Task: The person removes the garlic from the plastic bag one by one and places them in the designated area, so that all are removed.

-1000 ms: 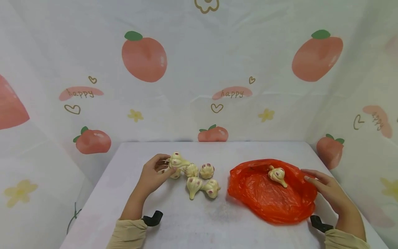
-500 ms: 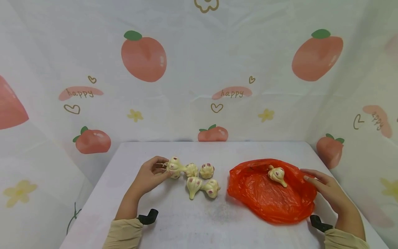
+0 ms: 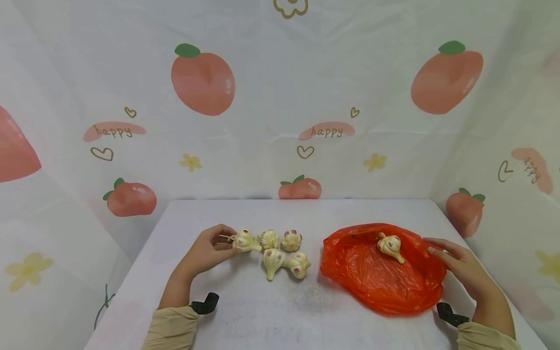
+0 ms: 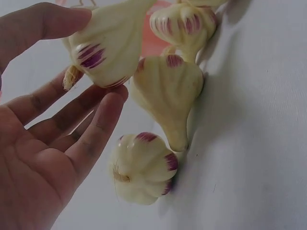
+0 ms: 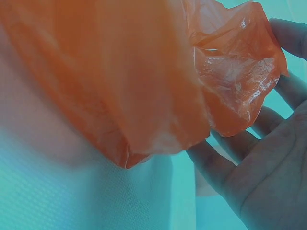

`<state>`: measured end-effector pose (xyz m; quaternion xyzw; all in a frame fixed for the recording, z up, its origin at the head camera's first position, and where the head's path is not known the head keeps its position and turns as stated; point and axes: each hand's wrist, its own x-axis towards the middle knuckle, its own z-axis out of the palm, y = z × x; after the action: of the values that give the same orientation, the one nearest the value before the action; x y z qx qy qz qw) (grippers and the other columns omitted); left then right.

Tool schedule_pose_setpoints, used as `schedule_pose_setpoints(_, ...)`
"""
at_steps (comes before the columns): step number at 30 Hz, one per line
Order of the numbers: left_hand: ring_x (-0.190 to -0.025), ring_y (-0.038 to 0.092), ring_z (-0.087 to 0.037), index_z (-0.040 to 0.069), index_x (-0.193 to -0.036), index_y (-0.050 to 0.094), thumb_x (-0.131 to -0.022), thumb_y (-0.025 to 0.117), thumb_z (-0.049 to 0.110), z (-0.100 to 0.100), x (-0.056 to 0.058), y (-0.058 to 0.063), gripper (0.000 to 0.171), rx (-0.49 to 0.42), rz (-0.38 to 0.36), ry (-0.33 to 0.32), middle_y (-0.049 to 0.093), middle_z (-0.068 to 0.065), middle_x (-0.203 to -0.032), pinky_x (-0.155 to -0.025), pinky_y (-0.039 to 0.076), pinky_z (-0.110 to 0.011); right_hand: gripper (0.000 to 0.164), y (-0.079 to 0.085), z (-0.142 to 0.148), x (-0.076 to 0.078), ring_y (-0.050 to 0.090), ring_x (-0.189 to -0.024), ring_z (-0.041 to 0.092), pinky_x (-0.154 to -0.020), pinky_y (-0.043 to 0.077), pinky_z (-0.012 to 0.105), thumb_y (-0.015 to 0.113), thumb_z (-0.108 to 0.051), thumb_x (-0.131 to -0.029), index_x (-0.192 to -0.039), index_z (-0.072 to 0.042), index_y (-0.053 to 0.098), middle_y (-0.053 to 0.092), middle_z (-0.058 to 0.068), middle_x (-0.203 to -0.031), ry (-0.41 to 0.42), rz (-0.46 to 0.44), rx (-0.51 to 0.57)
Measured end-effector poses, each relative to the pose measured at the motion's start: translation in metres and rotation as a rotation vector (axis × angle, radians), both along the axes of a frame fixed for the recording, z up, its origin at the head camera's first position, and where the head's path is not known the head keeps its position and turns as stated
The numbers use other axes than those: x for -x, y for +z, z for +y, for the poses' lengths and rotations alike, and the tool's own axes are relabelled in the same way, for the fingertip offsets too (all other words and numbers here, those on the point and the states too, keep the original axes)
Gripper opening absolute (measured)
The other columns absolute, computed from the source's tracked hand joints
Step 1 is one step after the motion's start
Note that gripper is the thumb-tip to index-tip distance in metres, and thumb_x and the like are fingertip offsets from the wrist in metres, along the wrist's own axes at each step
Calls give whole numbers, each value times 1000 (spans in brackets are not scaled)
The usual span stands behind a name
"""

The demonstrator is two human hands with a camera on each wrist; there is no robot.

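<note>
In the head view my left hand (image 3: 210,250) holds a cream garlic bulb (image 3: 245,241) with purple streaks. The left wrist view shows the thumb over this garlic bulb (image 4: 108,48) and fingertips beneath it. Several more bulbs cluster to its right, among them a bulb (image 3: 273,262) at the front and a bulb (image 3: 291,240) at the back. A red plastic bag (image 3: 389,296) lies wide open on the right, one garlic bulb (image 3: 391,246) inside. My right hand (image 3: 465,267) holds the bag's right rim between thumb and fingers; in the right wrist view the bag (image 5: 240,91) hides some fingertips.
Everything lies on a white table (image 3: 271,321). A pale curtain (image 3: 262,97) printed with fruit hangs behind and along both sides. Dark wrist-camera pieces stick out near each sleeve, one camera piece (image 3: 205,304) at the left.
My left hand has come down and slightly left with the garlic bulb, which now covers the spot where another bulb showed below it. The right hand and the bag have stayed in place.
</note>
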<state>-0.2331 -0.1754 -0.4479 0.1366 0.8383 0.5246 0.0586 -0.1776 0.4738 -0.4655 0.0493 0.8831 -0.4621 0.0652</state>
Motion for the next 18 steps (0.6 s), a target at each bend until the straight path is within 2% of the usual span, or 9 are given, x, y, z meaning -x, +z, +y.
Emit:
schedule_pose_setpoints(6,-112,72,-28,3,-119,68,-86,89,12,-5,0,-3,40,11,-31,-72,68,-18,-123,-92,62,-29,59,0,0,0,56,-98,-18,-82,63,24,56,-40,-111,-153,1,50,54,-43,-108,5,-5,10)
schedule_pose_setpoints(14,-110,72,-29,3,-115,68,-84,90,12,-6,0,-6,39,33,-81,-140,67,-18,-119,-90,62,-29,58,1,0,0,56,-98,-19,-81,62,22,56,-40,-111,-152,1,51,55,-43,-108,7,3,11)
schedule_pose_setpoints(18,-110,73,-30,4,-114,68,-83,90,14,-6,0,-10,39,59,-112,-151,67,-17,-121,-87,63,-32,59,1,0,1,55,-98,-19,-81,61,21,56,-41,-111,-152,0,51,54,-43,-107,6,1,6)
